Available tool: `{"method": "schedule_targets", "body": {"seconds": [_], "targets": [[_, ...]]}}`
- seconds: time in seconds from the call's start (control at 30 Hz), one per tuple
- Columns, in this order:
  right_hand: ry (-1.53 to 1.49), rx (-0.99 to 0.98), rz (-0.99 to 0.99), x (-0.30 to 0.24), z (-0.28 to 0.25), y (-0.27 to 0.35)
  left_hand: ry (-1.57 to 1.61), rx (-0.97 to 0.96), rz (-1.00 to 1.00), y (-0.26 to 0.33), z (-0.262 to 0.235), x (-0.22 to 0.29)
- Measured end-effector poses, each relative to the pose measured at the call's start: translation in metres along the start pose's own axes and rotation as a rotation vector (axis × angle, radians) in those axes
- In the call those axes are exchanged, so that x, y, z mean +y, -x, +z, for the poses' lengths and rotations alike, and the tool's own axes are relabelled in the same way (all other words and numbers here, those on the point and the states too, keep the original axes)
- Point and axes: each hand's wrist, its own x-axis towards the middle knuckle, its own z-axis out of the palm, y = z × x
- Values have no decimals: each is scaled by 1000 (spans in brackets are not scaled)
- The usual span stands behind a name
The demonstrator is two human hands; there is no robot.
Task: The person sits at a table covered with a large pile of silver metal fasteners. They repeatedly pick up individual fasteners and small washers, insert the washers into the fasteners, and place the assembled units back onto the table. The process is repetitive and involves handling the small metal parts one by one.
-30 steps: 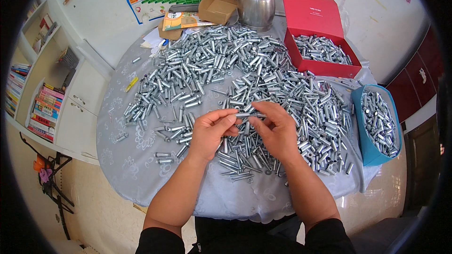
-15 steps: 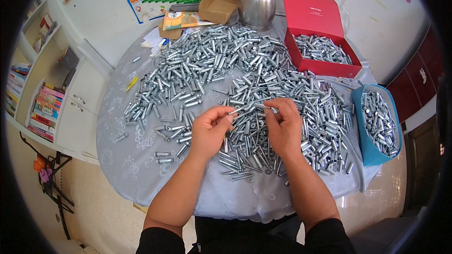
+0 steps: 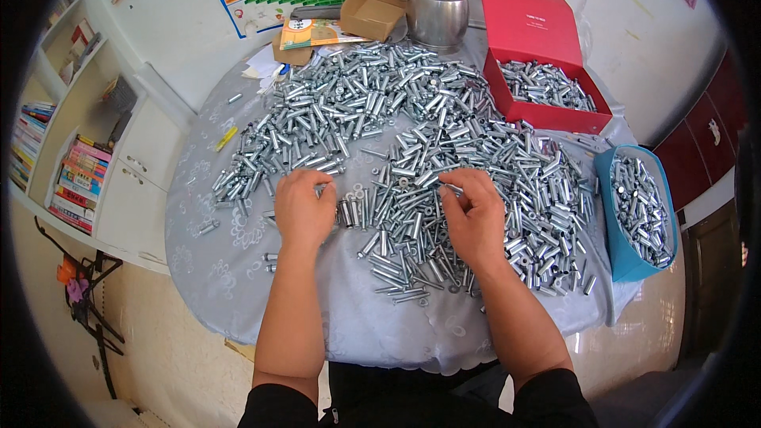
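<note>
Silver metal anchor bolts and sleeves lie heaped in a wide pile on the round table. My left hand is over the left edge of the pile, fingers curled in and thumb near the forefinger; what it holds, if anything, is hidden. Over the middle of the pile, my right hand has thumb and fingers bent into a pinch above loose bolts. Whatever lies between those fingertips is too small to make out. Several washers and short sleeves lie between the hands.
An open red box of bolts stands at the far right, and a blue bin of them at the right edge. Behind the pile are a steel canister, a cardboard box and a booklet. A yellow marker lies left on the grey tablecloth.
My left hand has moved left, away from the right hand and from the bolt it pinched at the middle. The right hand has stayed nearly in place. The view has shifted slightly.
</note>
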Motion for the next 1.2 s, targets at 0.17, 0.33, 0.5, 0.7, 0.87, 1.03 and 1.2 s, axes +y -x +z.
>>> {"method": "schedule_targets", "body": {"seconds": [0.17, 0.33, 0.5, 0.7, 0.87, 1.03, 1.2], "targets": [[13, 8, -13, 1, -1, 0, -148, -292, -60, 3, -20, 23], [7, 10, -1, 1, 1, 1, -191, -357, 28, 7, -25, 19], [-2, 3, 17, 0, 1, 1, -253, -363, 127, 7, -20, 21], [-14, -4, 24, -1, 1, 2, -242, -349, 93, 8, -12, 26], [-28, -2, 16, 0, 1, 1, -66, -157, 155, 12, 2, 26], [-36, -16, 53, -2, 1, 2, 131, -155, 175, 15, 5, 37], [-40, -142, 106, -5, 1, 4, 640, -288, 178, 25, 5, 63]]}}
